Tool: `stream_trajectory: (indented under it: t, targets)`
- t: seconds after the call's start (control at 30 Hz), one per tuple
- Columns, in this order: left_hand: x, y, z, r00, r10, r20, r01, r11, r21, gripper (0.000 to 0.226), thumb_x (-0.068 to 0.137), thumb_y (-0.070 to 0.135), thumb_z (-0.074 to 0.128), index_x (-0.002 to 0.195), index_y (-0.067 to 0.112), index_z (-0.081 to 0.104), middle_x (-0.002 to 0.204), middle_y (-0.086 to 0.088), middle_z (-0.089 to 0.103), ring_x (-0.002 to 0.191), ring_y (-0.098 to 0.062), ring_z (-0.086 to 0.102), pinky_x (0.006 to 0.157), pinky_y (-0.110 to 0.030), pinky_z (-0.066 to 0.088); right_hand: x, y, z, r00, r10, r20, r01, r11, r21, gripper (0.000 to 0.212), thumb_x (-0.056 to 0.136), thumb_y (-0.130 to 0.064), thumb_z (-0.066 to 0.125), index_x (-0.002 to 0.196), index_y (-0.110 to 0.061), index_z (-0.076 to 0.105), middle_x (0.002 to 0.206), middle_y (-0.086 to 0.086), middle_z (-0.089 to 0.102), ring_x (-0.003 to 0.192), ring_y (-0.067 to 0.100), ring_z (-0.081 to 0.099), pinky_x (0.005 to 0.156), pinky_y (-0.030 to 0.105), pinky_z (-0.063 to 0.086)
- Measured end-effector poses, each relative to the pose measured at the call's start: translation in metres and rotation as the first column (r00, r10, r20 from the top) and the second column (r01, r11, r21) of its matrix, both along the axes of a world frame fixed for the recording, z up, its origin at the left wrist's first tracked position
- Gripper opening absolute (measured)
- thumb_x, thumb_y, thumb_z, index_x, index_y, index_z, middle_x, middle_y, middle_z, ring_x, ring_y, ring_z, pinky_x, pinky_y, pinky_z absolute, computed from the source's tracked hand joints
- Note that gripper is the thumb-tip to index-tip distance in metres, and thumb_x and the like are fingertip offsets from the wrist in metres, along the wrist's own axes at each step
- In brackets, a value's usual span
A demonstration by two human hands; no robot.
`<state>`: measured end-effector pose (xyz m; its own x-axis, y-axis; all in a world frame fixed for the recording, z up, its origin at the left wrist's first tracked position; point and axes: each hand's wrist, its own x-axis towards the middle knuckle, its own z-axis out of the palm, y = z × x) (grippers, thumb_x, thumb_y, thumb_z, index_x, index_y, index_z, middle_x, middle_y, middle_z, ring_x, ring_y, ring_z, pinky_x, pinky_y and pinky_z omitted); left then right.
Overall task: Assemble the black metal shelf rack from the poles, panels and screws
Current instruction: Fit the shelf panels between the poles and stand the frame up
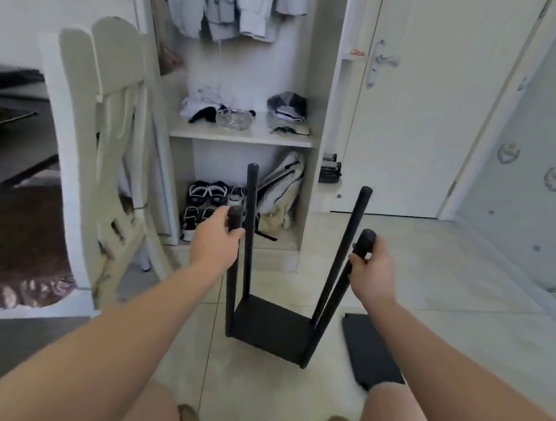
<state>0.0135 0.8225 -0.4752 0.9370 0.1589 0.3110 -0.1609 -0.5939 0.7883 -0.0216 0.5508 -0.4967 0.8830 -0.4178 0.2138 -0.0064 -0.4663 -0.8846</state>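
On the floor (419,259), rack (271,326), left hand (217,240) and right hand (373,273) fingers (355,260) gripping its near poles (230,291)

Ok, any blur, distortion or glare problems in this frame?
Head view: wide-angle bowing bends the chair and door edges; light soft and even, no glare; chair smeared; shelf rack, with left hand and right hand gripping its poles, reads clearly.

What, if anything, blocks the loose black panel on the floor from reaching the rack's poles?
Nothing visible: bare floor tile separates the loose panel from the rack. The left hand and right hand grip the near poles' tops, though.
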Motion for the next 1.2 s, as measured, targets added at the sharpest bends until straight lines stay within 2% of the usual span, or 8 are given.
stream_trajectory:
  t: [0.13,0.27,0.53,0.7,0.8,0.93,1.13,1.2]
  targets:
    - [-0.006,0.032,-0.039,0.992,0.112,-0.060,-0.112,0.994,0.001,0.025,0.094,0.018,0.065,0.119,0.018,0.060,0.110,0.001,0.068,0.102,-0.019,0.062,0.080,-0.029,0.044,0.022,0.038,-0.029,0.998,0.042,-0.053,-0.043,0.999,-0.025,0.037,0.098,-0.003,0.053,0.133,-0.013,0.049,0.115,0.007,0.066,0.099,0.029,0.062,0.084,0.040,0.052]
    - [0.001,0.045,-0.063,0.984,0.152,-0.096,-0.156,0.987,-0.038,0.021,0.096,0.019,0.063,0.116,0.022,0.060,0.110,0.006,0.064,0.097,-0.014,0.059,0.075,-0.028,0.043,0.047,0.052,-0.046,0.995,0.051,-0.088,-0.051,0.999,-0.004,0.036,0.099,-0.004,0.053,0.133,-0.015,0.050,0.116,0.007,0.065,0.092,0.031,0.065,0.083,0.052,0.058]
    - [0.029,0.043,-0.090,0.981,0.179,-0.077,-0.180,0.984,-0.002,0.025,0.095,0.021,0.065,0.120,0.022,0.061,0.115,0.003,0.069,0.113,-0.019,0.062,0.089,-0.034,0.049,0.090,0.052,-0.073,0.990,0.068,-0.121,-0.069,0.998,-0.008,0.036,0.101,-0.006,0.053,0.134,-0.018,0.048,0.122,0.005,0.065,0.100,0.031,0.065,0.089,0.054,0.057]
    - [0.052,0.033,-0.100,0.974,0.226,-0.027,-0.225,0.974,0.029,0.031,0.096,0.032,0.063,0.126,0.024,0.060,0.112,0.008,0.070,0.091,-0.011,0.065,0.082,-0.035,0.053,0.115,0.043,-0.084,0.993,0.072,-0.092,-0.072,0.997,0.011,0.039,0.102,-0.009,0.052,0.138,-0.023,0.046,0.124,0.001,0.064,0.105,0.029,0.065,0.091,0.052,0.056]
    - [0.063,0.026,-0.113,0.967,0.254,-0.018,-0.255,0.967,-0.030,0.031,0.098,0.036,0.058,0.128,0.027,0.056,0.108,0.016,0.064,0.092,-0.005,0.061,0.079,-0.032,0.052,0.125,0.037,-0.096,0.993,0.088,-0.078,-0.087,0.996,0.024,0.035,0.104,-0.015,0.053,0.136,-0.026,0.045,0.115,-0.006,0.064,0.107,0.023,0.063,0.088,0.044,0.056]
    - [0.063,0.008,-0.157,0.952,0.251,-0.176,-0.284,0.939,-0.194,0.014,0.101,0.034,0.052,0.114,0.037,0.049,0.096,0.019,0.058,0.091,0.001,0.057,0.069,-0.023,0.043,0.118,0.030,-0.141,0.964,0.137,-0.227,-0.137,0.990,0.013,0.027,0.105,-0.022,0.053,0.131,-0.023,0.048,0.105,-0.011,0.058,0.099,0.018,0.061,0.083,0.037,0.052]
    - [0.093,0.012,-0.183,0.888,0.229,-0.399,-0.302,0.944,-0.130,0.033,0.103,0.022,0.049,0.136,0.025,0.044,0.103,0.011,0.052,0.091,-0.012,0.052,0.079,-0.030,0.045,0.129,0.022,-0.171,0.901,0.173,-0.397,-0.187,0.982,0.004,0.035,0.104,-0.024,0.055,0.137,-0.016,0.050,0.120,0.001,0.062,0.098,0.020,0.058,0.080,0.034,0.046]
    - [0.097,0.016,-0.189,0.882,0.235,-0.409,-0.297,0.951,-0.092,0.033,0.103,0.021,0.049,0.135,0.025,0.044,0.093,0.015,0.051,0.080,-0.005,0.052,0.067,-0.022,0.043,0.132,0.019,-0.171,0.902,0.171,-0.396,-0.200,0.979,-0.034,0.037,0.104,-0.021,0.056,0.139,-0.015,0.048,0.126,0.003,0.062,0.093,0.017,0.056,0.071,0.026,0.045]
